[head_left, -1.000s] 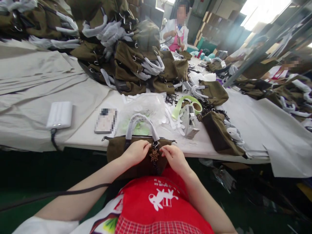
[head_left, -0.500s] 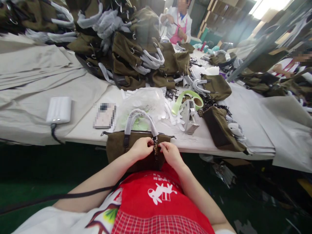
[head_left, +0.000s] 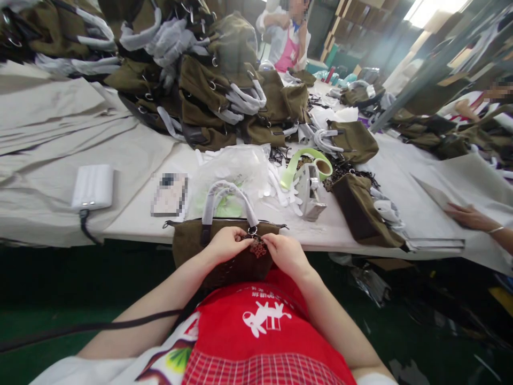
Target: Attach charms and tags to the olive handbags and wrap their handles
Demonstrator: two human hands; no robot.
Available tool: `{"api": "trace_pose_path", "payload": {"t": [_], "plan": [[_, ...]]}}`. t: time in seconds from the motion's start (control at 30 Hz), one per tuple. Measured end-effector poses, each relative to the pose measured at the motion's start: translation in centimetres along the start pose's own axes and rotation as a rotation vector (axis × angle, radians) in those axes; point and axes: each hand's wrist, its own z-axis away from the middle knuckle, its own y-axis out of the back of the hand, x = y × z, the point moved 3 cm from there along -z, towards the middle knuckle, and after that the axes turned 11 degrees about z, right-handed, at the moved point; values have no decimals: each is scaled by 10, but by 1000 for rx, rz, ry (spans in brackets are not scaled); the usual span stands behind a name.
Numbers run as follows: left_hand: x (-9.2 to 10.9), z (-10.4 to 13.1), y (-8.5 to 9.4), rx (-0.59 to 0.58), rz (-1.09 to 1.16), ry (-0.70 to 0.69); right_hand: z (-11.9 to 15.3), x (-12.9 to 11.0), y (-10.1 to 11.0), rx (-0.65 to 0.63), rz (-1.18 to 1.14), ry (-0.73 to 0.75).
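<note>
At the front edge of the white-covered worktable (head_left: 132, 222), an olive-brown fabric handbag (head_left: 185, 241) stands against the wearer's red cloth apron (head_left: 230, 315), its white-wrapped arched handles (head_left: 228, 184) upright. The left hand (head_left: 228, 244) bends across the bag's front, thumb and fingertips seemingly pinching the upper left of a brown, patterned openwork charm (head_left: 258, 248); just what lies between them is hidden. The charm hangs below a silvery metal ring (head_left: 252, 230) near the handle's right foot. The right hand (head_left: 285, 251) pinches its right edge between thumb and forefinger. Best, I judge, to steady with the left and turn lightly with the right—short, even movements—without tugging the ring or handles.
</note>
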Motion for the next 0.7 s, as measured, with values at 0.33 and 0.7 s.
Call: {"api": "trace_pose_path", "payload": {"t": [0.33,0.7], "plan": [[-2,-3,-5,15,-4,17,-5,-5,6,-67,86,74],[-2,-4,-2,-35,-15,4,-9,-14,23,-119,267,82]]}}
